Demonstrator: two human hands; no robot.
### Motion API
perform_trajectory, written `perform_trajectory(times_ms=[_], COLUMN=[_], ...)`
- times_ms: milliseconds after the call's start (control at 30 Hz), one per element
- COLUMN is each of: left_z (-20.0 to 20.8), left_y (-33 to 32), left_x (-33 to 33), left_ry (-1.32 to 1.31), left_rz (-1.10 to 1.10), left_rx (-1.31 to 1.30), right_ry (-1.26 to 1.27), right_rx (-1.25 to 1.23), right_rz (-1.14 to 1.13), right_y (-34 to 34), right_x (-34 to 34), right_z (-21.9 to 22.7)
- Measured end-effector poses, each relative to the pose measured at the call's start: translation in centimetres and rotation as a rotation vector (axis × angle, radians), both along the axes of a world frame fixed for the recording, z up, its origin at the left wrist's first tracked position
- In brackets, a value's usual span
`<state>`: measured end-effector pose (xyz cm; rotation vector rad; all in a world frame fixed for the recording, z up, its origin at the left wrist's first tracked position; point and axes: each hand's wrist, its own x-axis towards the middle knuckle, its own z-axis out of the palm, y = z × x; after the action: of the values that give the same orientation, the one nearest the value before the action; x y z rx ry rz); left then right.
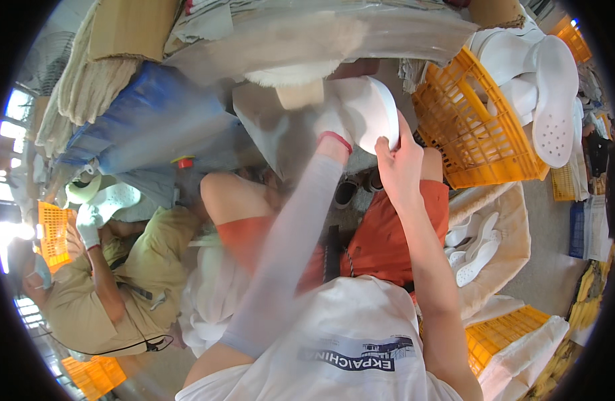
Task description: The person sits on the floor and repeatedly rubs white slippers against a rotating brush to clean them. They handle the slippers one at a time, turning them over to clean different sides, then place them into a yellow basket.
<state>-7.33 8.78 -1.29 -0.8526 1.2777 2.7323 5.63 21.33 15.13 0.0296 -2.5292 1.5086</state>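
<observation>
A white foam clog [375,110] is held out in front of me, its pale sole edge curving to the right. My right hand [399,159] is bare and pinches the clog's near right edge between thumb and fingers. My left hand [329,120] wears a white glove with a red cuff and is at the clog's left side; blur and the clog hide its fingers. A grey sleeve covers that forearm. Just beyond the gloved hand is a white fuzzy wheel [290,72] with a beige block below it, beneath a plastic-covered ledge [334,37].
An orange basket [481,127] heaped with white clogs stands at right. Below it, a cloth-lined container [511,247] holds several more. Another orange basket [508,334] is lower right. At left sits a co-worker [127,267] in khaki, whose gloved hand holds a white clog [113,200].
</observation>
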Motion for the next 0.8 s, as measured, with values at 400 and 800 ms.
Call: perform_trajectory(times_ms=[400, 800], left_z=[2.8, 8.7], left_y=[-12.5, -10.6], left_x=[3.0, 9.8], left_ry=[-0.17, 0.23], left_rz=[-0.375, -0.522], left_rx=[-1.194, -1.485], right_ry=[-0.117, -0.315], right_rx=[-0.437, -0.35], right_rz=[0.175, 0.265], right_y=[-1.5, -0.3], right_x=[-3.6, -9.8], right_z=[0.5, -1.1])
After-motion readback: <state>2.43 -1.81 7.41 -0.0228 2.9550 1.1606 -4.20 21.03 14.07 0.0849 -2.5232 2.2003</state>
